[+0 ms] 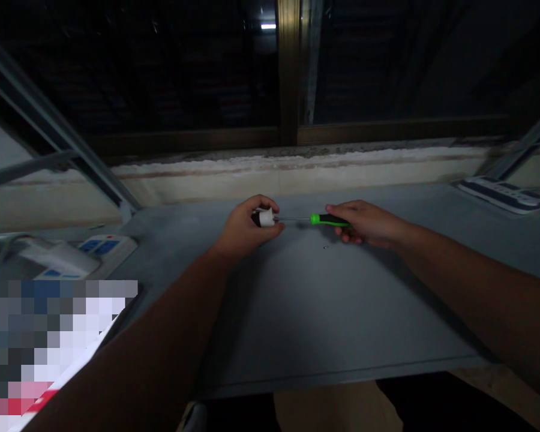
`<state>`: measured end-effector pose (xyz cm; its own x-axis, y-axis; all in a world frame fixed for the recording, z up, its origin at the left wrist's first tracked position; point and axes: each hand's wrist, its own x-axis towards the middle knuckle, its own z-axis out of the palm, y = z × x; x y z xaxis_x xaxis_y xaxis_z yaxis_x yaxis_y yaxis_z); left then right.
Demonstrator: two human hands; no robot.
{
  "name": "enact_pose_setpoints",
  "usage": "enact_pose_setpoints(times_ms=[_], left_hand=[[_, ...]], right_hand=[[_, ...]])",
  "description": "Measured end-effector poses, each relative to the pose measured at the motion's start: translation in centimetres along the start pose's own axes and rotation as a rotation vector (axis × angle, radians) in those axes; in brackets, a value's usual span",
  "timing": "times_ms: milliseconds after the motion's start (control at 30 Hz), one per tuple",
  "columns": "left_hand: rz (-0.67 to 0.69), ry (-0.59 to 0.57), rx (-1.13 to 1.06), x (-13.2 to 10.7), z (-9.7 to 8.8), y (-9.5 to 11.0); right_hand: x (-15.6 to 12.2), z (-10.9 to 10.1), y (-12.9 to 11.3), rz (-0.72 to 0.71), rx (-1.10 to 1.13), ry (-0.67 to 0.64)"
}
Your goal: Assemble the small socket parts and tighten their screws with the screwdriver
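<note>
My left hand [245, 228] is closed around a small white part [266, 218] with a dark end, held just above the grey table [324, 312]. My right hand [364, 223] grips the green and black handle of a screwdriver [328, 220]. Its thin metal shaft runs left and its tip meets the white part. A tiny dark speck, perhaps a screw [325, 246], lies on the table just below the screwdriver.
A white power strip with blue switches [101, 246] lies at the left, another power strip [504, 193] at the far right. A dark window with a metal frame [288, 72] stands behind the table. A metal bar [49, 129] slants at the left.
</note>
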<state>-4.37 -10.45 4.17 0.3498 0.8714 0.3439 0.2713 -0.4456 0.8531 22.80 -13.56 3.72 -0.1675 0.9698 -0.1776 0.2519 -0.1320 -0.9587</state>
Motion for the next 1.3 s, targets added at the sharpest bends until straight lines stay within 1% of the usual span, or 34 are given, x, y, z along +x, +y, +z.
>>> enact_pose_setpoints(times_ms=[33,67,133,200,233,267,300,333,367,467,533,600,633,667,700,800,867,933,1000,1033,1100,1200,1300], left_hand=[[0.000,-0.020,0.010,0.0,0.1,-0.1],[-0.001,-0.039,0.021,-0.1,0.2,-0.2],[-0.011,-0.073,0.049,-0.1,0.4,-0.4],[-0.013,-0.074,0.067,-0.1,0.5,-0.5],[-0.010,-0.064,0.064,-0.1,0.5,-0.5],[-0.004,-0.051,0.055,-0.1,0.5,-0.5],[0.002,-0.038,0.046,0.0,0.5,-0.5],[0.010,-0.027,0.037,-0.1,0.5,-0.4],[0.019,-0.015,0.030,-0.1,0.4,-0.3],[0.044,0.018,0.008,-0.1,0.3,0.2],[0.067,0.014,-0.004,-0.2,0.3,0.5],[0.087,-0.004,0.006,-0.3,0.4,0.7],[0.089,-0.009,0.012,-0.3,0.5,0.7],[0.083,-0.011,0.013,-0.3,0.5,0.8],[0.066,-0.014,0.006,-0.3,0.6,0.8],[-0.026,-0.023,-0.096,-0.2,0.8,0.8],[-0.083,-0.019,-0.185,-0.1,0.8,0.8],[-0.102,0.005,-0.242,0.0,0.8,0.7],[-0.090,0.037,-0.261,0.1,0.7,0.6],[-0.083,0.051,-0.260,0.2,0.6,0.6],[-0.073,0.060,-0.226,0.2,0.6,0.7],[-0.033,0.058,-0.131,0.1,0.5,1.0],[0.036,0.064,-0.053,-0.1,0.4,1.4]], right_hand=[[-0.1,0.0,0.0,-0.056,-0.069,0.022],[-0.1,-0.1,0.0,-0.150,-0.148,0.061],[-0.3,-0.4,0.0,-0.395,-0.315,0.151],[-0.4,-0.9,0.0,-0.595,-0.440,0.190],[-0.5,-1.0,-0.1,-0.646,-0.475,0.185],[-0.6,-1.1,-0.2,-0.663,-0.485,0.168],[-0.6,-1.1,-0.2,-0.651,-0.465,0.152],[-0.7,-1.0,-0.2,-0.608,-0.419,0.135],[-0.7,-0.8,-0.2,-0.541,-0.357,0.113],[-0.6,-0.1,-0.1,-0.276,-0.186,0.011],[-0.5,0.4,0.1,-0.153,-0.140,-0.043],[-0.4,0.6,0.3,-0.098,-0.150,-0.089],[-0.5,0.6,0.3,-0.101,-0.170,-0.112],[-0.5,0.6,0.4,-0.133,-0.204,-0.127],[-0.6,0.5,0.3,-0.199,-0.250,-0.126],[-1.1,0.4,0.0,-0.495,-0.471,-0.040],[-1.6,0.5,-0.4,-0.633,-0.635,0.048],[-2.0,0.8,-0.7,-0.686,-0.729,0.112],[-2.2,1.3,-0.8,-0.680,-0.731,0.141],[-2.3,1.6,-0.8,-0.654,-0.692,0.126],[-2.3,2.1,-0.7,-0.552,-0.528,0.064],[-2.3,2.4,-0.7,-0.320,-0.236,-0.077],[-2.2,2.4,-0.9,-0.116,-0.013,-0.193]])
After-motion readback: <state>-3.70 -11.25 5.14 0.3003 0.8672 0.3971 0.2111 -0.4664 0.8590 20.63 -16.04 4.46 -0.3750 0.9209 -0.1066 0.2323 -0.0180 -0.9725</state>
